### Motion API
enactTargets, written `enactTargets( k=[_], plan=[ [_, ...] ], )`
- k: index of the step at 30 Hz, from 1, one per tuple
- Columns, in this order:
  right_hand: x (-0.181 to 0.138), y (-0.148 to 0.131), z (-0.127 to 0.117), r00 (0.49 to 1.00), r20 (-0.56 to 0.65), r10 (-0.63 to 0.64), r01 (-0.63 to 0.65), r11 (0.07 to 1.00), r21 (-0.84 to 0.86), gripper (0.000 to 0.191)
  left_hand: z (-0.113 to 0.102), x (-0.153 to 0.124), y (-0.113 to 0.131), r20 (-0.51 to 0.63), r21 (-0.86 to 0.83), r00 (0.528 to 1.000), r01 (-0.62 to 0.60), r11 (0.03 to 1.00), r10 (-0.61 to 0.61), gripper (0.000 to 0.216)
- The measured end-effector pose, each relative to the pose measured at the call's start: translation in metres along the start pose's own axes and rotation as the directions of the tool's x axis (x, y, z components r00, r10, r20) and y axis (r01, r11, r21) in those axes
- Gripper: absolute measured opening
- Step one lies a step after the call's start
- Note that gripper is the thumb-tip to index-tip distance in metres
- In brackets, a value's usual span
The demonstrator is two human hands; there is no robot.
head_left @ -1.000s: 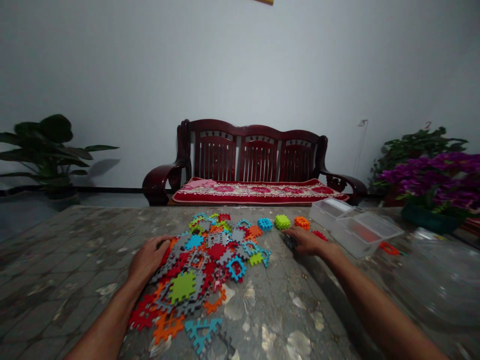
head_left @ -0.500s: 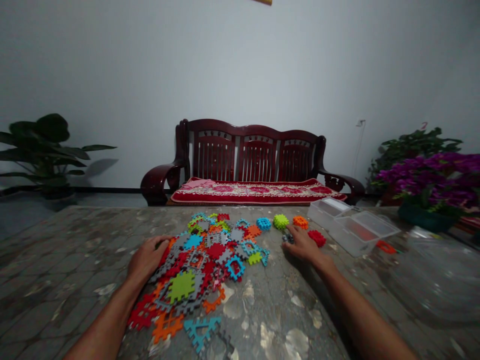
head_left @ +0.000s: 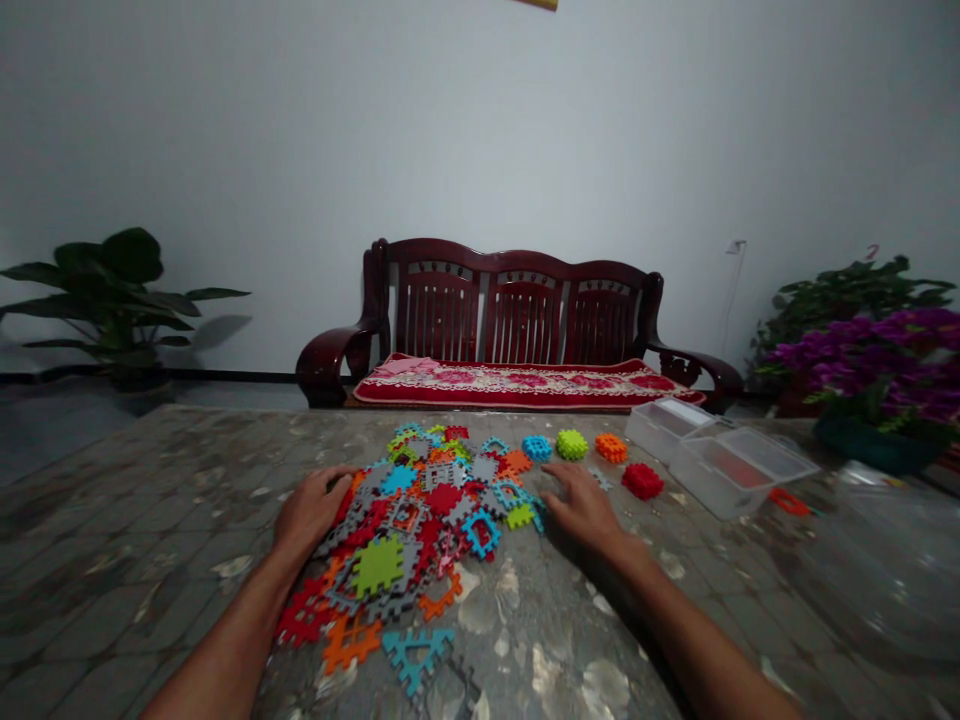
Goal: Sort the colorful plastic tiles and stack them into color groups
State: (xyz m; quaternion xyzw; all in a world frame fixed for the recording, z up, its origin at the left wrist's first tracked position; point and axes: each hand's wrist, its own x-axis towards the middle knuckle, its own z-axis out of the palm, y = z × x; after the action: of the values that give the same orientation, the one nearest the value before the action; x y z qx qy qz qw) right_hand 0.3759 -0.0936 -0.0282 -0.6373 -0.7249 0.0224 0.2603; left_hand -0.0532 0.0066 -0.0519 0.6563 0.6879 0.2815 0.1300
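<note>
A pile of toothed, flat interlocking puzzle tiles (head_left: 442, 500) in red, grey, blue, orange and green spreads over the table (head_left: 525, 640). At the pile's left edge rests my left hand (head_left: 315, 505), thumb and fingers apart, touching the outermost tiles. To the right of the pile, my right hand (head_left: 581, 500) is open just above the table, with nothing visible between its fingers. Beyond it stand small assembled blocks: blue (head_left: 536, 448), green (head_left: 571, 445), orange (head_left: 610, 448) and red (head_left: 643, 481). Something greyish shows behind my right hand, too indistinct to name.
Clear plastic boxes (head_left: 720, 488) stand at the right, beside an orange piece (head_left: 789, 502). A transparent plastic container or bag (head_left: 892, 550) lies nearer me. Purple flowers in a green pot (head_left: 862, 445) are at the far right. A wooden bench (head_left: 517, 300) stands behind the table.
My right hand has moved left, away from the dark grey piece it was touching, toward the pile. My left hand stays at the pile's edge. The view has shifted slightly.
</note>
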Motion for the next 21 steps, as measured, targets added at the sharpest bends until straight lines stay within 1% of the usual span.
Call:
enactTargets(
  k=[3,5,7,9,12,16,18,21],
  plan=[
    [0.003,-0.027,0.011,0.996,0.076,-0.042,0.036,0.996,0.079,0.049,0.0,0.0,0.0,0.001,-0.006,1.0,0.0,1.0,0.0,0.046],
    [0.006,-0.038,0.016,0.994,0.111,-0.014,0.004,0.996,0.092,0.05,-0.001,0.0,0.001,-0.008,-0.017,1.0,-0.001,1.0,0.001,0.044],
    [0.008,-0.045,0.021,0.992,0.119,0.03,-0.041,0.995,0.086,0.051,-0.001,-0.001,0.002,-0.027,-0.028,1.0,-0.001,1.0,0.001,0.042],
    [0.009,-0.047,0.026,0.994,0.1,0.052,-0.06,0.996,0.072,0.05,-0.001,-0.002,0.003,-0.047,-0.034,0.999,0.002,0.999,-0.003,0.04],
    [0.007,-0.05,0.032,0.996,0.068,0.049,-0.054,0.996,0.072,0.048,-0.001,-0.002,0.004,-0.054,-0.037,0.998,0.019,0.999,-0.021,0.039],
    [0.005,-0.053,0.035,0.995,0.059,0.086,-0.091,0.992,0.088,0.053,-0.001,-0.001,0.003,-0.043,-0.041,0.999,0.005,0.999,-0.007,0.041],
    [0.005,-0.052,0.035,0.995,0.035,0.09,-0.093,0.991,0.096,0.055,-0.001,-0.001,0.002,-0.042,-0.04,0.999,-0.003,0.999,0.001,0.041],
    [0.006,-0.044,0.033,0.994,-0.034,0.107,-0.104,0.991,0.09,0.055,-0.001,0.0,0.001,-0.037,-0.025,0.999,0.015,1.0,-0.016,0.043]
  ],
)
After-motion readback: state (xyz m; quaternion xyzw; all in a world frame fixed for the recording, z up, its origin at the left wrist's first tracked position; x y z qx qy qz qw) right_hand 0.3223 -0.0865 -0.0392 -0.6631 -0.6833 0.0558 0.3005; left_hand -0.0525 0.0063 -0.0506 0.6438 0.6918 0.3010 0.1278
